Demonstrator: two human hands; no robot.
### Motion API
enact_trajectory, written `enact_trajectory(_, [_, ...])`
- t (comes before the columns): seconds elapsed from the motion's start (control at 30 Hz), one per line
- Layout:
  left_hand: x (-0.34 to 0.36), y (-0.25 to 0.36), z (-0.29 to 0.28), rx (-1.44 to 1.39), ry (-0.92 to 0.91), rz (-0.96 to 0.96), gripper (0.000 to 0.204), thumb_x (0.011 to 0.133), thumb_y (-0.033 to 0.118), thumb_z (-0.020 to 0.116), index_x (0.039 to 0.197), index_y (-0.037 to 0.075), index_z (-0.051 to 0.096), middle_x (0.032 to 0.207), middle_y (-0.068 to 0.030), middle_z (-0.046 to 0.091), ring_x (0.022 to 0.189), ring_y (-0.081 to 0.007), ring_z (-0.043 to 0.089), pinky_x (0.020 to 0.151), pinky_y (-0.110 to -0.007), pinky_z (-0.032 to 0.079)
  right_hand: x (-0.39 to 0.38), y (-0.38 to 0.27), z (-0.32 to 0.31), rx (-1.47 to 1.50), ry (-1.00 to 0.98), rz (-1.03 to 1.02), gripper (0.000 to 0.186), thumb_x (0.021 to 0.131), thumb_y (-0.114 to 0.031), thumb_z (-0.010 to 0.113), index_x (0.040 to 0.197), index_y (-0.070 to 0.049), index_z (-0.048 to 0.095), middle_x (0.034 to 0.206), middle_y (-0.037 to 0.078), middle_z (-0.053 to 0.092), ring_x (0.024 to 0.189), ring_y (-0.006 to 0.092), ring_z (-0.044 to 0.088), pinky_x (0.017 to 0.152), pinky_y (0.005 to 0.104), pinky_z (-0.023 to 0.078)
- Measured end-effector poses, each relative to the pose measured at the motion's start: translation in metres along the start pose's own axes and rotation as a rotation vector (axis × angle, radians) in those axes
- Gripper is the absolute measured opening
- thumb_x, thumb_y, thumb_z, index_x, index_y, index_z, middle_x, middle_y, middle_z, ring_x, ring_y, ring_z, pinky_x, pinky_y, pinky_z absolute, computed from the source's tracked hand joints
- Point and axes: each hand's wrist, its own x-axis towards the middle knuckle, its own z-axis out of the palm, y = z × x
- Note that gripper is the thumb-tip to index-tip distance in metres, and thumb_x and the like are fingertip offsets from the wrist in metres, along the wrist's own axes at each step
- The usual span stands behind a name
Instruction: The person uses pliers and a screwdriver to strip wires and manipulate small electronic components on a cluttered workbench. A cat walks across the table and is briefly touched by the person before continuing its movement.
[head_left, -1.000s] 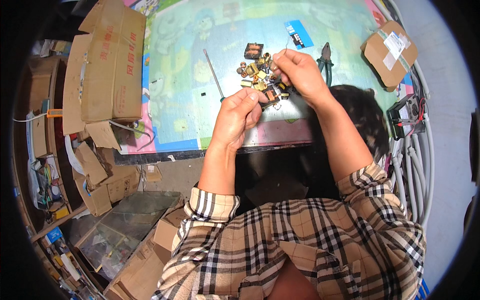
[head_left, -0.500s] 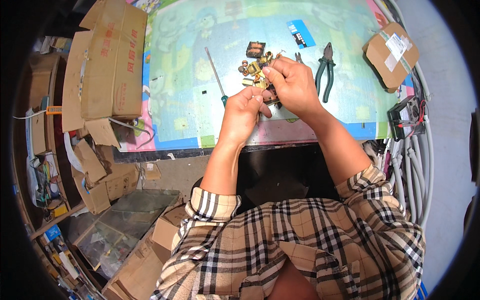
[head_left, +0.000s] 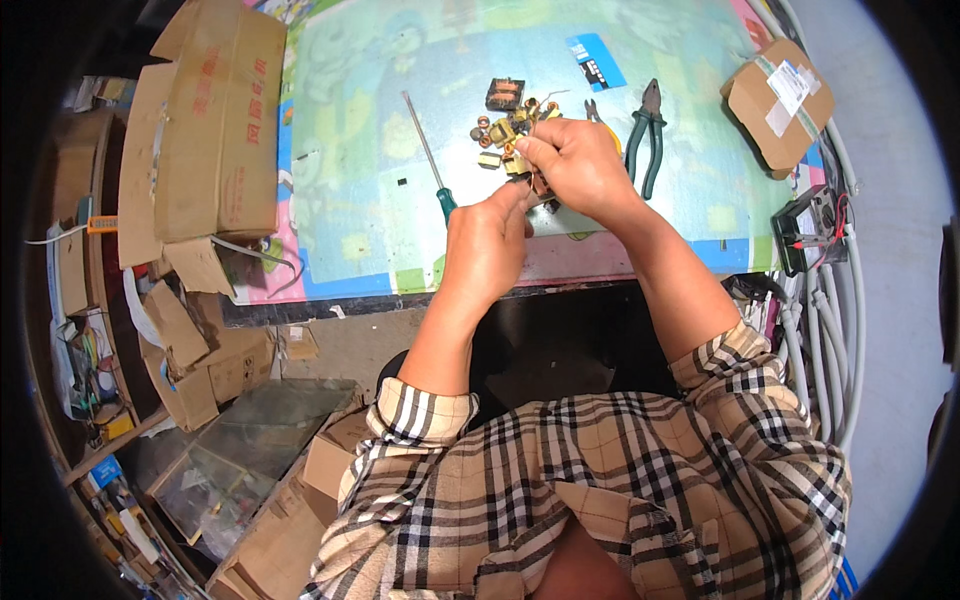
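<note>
Closely, the 2 hands work over the table (head_left: pixel 370 205), at the near edge of a heap of coils (head_left: pixel 502 132). The right hand (head_left: pixel 578 168) has its grip pinched together on a thin wire (head_left: pixel 553 95), whose bent end shows beyond the knuckles. The left hand (head_left: pixel 487 242) points its fingertips at a dark, copper-wound coil just below the right; I cannot tell whether its grip is clamped on anything. Left of the heap lies a screwdriver (head_left: pixel 446 203); right of the right hand, green-handled pliers (head_left: pixel 648 137). Beyond lies a blue card (head_left: pixel 596 62).
</note>
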Motion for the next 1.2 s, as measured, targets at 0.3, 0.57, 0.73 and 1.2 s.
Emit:
enact_trajectory(0.3, [0.003, 0.001, 0.002, 0.003, 0.342, -0.073, 0.019, 0.089, 0.016, 0.061, 0.078, 0.002, 0.065, 0.055, -0.0023, 0.055, 0.051, -0.0094, 0.050, 0.049, -0.028, 0.039, -0.005, -0.008, 0.014, 0.107, 0.189, -0.184, 0.025, 0.086, -0.017, 0.059, 0.071, 0.004, 0.059, 0.064, 0.017, 0.056, 0.056, 0.0300, 0.054, 0.055, 0.0392, 0.042])
enact_trajectory(0.57, [0.014, 0.001, -0.010, -0.805, -0.041, -0.315, 0.018, 0.094, 0.015, 0.054, 0.092, 0.001, 0.065, 0.058, 0.0014, 0.052, 0.049, -0.0036, 0.035, 0.045, -0.021, 0.026, 0.002, 0.005, 0.009, 0.206, 0.231, -0.044, 0.025, 0.088, -0.019, 0.058, 0.076, 0.003, 0.063, 0.067, 0.015, 0.060, 0.059, 0.0230, 0.056, 0.056, 0.0352, 0.042])
enact_trajectory(0.73, [0.008, 0.000, -0.011, -0.632, -0.130, -0.127, 0.022, 0.095, 0.015, 0.050, 0.101, 0.001, 0.065, 0.059, -0.0004, 0.054, 0.049, -0.0040, 0.035, 0.046, -0.020, 0.026, 0.012, 0.016, 0.004, 0.383, 0.029, 0.066, 0.029, 0.090, -0.018, 0.058, 0.069, 0.001, 0.059, 0.063, 0.001, 0.054, 0.061, 0.0084, 0.046, 0.058, 0.0244, 0.038])
enact_trajectory(1.2, [0.001, -0.005, -0.001, -0.402, -0.115, -0.178, 0.023, 0.097, 0.017, 0.047, 0.087, 0.003, 0.062, 0.056, 0.0057, 0.040, 0.052, -0.0042, 0.032, 0.048, -0.022, 0.024, 0.020, 0.019, -0.017, 0.031, 0.250, 0.049, 0.028, 0.086, -0.025, 0.061, 0.076, 0.000, 0.066, 0.065, 0.013, 0.063, 0.059, 0.0205, 0.058, 0.059, 0.0345, 0.045])
